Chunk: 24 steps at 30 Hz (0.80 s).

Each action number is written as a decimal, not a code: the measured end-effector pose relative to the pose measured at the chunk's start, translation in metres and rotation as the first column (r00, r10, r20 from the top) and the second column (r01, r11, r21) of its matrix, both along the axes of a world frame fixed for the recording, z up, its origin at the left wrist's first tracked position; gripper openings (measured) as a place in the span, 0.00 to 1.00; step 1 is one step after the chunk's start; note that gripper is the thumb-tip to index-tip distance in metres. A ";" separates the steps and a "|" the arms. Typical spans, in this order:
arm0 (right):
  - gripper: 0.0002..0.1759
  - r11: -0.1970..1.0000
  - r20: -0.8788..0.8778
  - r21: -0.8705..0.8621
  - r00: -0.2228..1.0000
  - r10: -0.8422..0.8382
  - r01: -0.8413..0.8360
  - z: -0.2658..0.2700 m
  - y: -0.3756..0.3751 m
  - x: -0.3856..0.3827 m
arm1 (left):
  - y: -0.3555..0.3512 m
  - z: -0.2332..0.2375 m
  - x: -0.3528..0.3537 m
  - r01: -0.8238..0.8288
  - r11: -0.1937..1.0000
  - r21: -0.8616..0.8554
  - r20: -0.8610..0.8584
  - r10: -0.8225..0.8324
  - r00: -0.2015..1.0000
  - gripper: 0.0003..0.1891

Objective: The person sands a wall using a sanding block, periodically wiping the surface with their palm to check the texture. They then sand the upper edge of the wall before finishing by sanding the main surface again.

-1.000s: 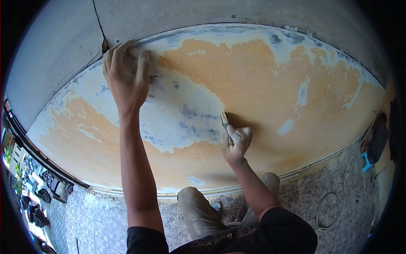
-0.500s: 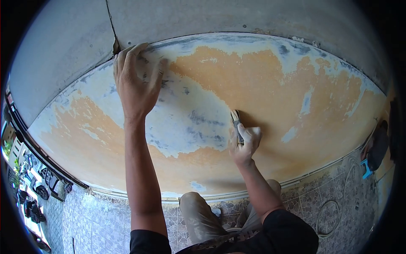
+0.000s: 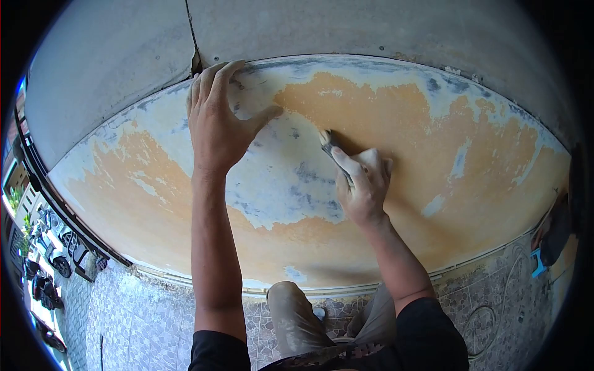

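Observation:
A large wall panel (image 3: 266,247) carries patchy orange coating with exposed white and dark-marked areas. Near its upper left edge my left hand (image 3: 223,123) rests against the surface, fingers bent and spread, holding nothing. My right hand (image 3: 365,185) is wrapped around a dark, narrow scraper-like tool (image 3: 328,143). The tool's tip points up and to the left, where orange coating meets the white patch. Part of the tool is hidden under my fingers.
Above the panel is a grey surface (image 3: 309,28) with a dark crack. Patterned floor tiles (image 3: 148,315) lie below. Parked motorbikes (image 3: 52,247) stand at the left. A hose (image 3: 476,334) lies on the floor; a blue object (image 3: 538,263) is at the right.
My right hand has moved the tool upward on the panel and tilted it further left. My left thumb is spread farther out. The whole view has shifted slightly.

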State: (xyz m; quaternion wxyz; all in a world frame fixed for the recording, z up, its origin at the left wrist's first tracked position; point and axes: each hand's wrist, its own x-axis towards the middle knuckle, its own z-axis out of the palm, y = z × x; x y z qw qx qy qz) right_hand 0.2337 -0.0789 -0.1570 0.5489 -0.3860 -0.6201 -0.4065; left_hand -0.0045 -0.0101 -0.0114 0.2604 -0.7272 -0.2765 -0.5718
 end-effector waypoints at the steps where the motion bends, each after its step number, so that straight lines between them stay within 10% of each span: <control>1: 0.25 0.999 -0.009 0.013 0.999 -0.033 0.033 -0.017 -0.001 0.006 | -0.001 0.000 -0.001 -0.006 1.000 0.002 0.003 0.006 1.000 0.40; 13: 0.26 0.997 0.064 -0.065 0.997 0.038 -0.034 0.069 0.013 -0.048 | 0.018 0.002 0.008 -0.002 0.996 0.084 0.122 -0.008 0.992 0.15; 20: 0.32 0.999 -0.045 -0.022 0.998 -0.036 0.035 -0.087 -0.013 0.024 | 0.021 0.001 0.006 -0.032 0.995 0.091 0.080 0.025 0.997 0.14; 24: 0.34 0.989 -0.462 0.005 0.878 -0.128 0.147 -0.178 -0.035 0.074 | 0.019 -0.001 0.013 -0.040 0.997 0.070 0.133 0.031 0.991 0.15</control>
